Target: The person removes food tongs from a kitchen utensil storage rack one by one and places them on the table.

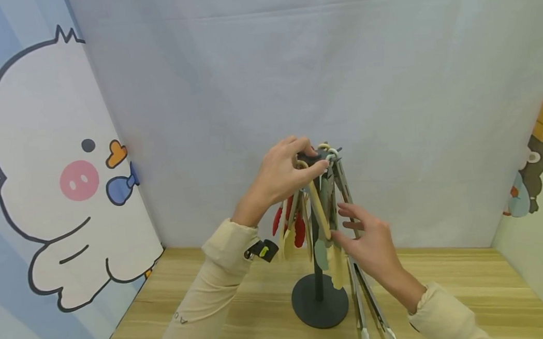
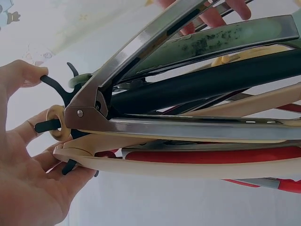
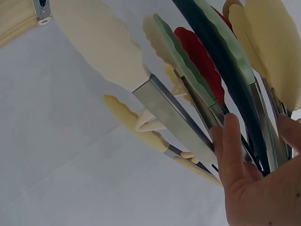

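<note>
Several pairs of kitchen tongs hang by their rings from a black stand point(image 1: 320, 311) with hooks at its top. My left hand point(image 1: 282, 166) grips the hooked top, its thumb on one black hook point(image 2: 57, 87) in the left wrist view. Right below that hand hangs a pair of metal tongs with beige edges point(image 2: 197, 127). Lower down, my right hand point(image 1: 369, 244) reaches in from the right with spread fingers, its thumb at the beige tongs point(image 1: 319, 210). Green tongs point(image 3: 197, 77) and red tongs point(image 3: 202, 56) hang close to its fingers in the right wrist view.
Long metal tongs with white tips point(image 1: 370, 298) slope down on the right toward the front. The stand's round base is on a wooden table point(image 1: 256, 300). A pale cloth wall point(image 1: 231, 115) rises behind, and a cartoon panel point(image 1: 42, 152) stands left.
</note>
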Available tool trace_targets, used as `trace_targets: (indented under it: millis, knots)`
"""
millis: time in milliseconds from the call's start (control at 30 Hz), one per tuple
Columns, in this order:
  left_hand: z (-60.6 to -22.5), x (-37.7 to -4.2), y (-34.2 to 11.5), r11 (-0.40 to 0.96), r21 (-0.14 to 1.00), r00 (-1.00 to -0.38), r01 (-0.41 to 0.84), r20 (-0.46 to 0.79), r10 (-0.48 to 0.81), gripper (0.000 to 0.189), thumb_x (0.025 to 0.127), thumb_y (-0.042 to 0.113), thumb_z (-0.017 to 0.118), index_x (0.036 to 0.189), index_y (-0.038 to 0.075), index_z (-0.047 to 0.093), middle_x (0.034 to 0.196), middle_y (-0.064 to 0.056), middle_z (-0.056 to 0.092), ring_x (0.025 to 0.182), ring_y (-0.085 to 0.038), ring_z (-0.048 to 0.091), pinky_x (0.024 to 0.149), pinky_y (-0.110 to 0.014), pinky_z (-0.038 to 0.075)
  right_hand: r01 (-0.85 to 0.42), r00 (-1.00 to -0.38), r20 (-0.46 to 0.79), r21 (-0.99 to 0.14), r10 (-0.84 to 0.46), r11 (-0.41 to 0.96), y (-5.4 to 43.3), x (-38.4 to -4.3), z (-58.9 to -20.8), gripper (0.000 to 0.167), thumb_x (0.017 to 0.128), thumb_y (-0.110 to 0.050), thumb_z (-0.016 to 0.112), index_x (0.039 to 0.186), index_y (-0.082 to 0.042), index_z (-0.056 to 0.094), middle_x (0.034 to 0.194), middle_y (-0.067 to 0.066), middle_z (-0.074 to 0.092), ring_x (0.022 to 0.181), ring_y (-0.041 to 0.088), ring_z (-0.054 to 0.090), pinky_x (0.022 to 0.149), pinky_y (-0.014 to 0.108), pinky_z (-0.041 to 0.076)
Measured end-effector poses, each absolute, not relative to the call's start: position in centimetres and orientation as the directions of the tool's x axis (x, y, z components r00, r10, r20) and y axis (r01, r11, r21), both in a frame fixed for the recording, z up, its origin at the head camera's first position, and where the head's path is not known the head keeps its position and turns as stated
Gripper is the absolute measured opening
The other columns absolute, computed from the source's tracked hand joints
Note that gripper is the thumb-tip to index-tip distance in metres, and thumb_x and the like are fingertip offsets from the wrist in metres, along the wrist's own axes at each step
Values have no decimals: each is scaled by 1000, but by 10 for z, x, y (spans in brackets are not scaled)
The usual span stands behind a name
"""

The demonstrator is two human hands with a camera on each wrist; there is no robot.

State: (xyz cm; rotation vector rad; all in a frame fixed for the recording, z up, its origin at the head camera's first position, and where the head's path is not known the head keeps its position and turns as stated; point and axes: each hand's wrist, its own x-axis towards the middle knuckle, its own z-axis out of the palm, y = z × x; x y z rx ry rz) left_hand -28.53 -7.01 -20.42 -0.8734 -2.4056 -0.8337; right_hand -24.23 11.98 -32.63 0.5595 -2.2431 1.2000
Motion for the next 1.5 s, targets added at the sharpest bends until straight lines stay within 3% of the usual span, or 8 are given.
trace_targets:
  millis: [567, 1000, 1500]
  knots:
    - [-204, -289, -69, 569, 430, -701, 702, 558, 444, 22, 89, 39, 58, 92, 17, 57, 95, 2, 51, 75, -16, 45, 65, -32, 40, -492, -798, 601, -619, -34, 612, 107, -246, -329, 68, 69, -5, 82, 129, -5, 48, 115, 16, 61, 92, 34, 66, 73, 45, 53]
    - [-203, -289, -68, 530, 461, -697, 711, 558, 450, 19, 89, 34, 60, 90, 16, 57, 97, 2, 51, 70, -17, 47, 64, -31, 41, -464, -793, 609, -613, 9, 639, 100, -249, -332, 68, 67, -8, 83, 124, -8, 45, 107, 15, 62, 87, 31, 67, 71, 47, 52]
    - [-204, -291, -70, 488, 484, -684, 727, 579, 444, 14, 86, 28, 58, 82, 15, 53, 95, 2, 53, 66, -19, 42, 62, -30, 38, -482, -811, 585, -650, -17, 587, 103, -244, -331, 66, 67, -9, 81, 123, -9, 45, 98, 12, 62, 78, 29, 64, 66, 40, 51]
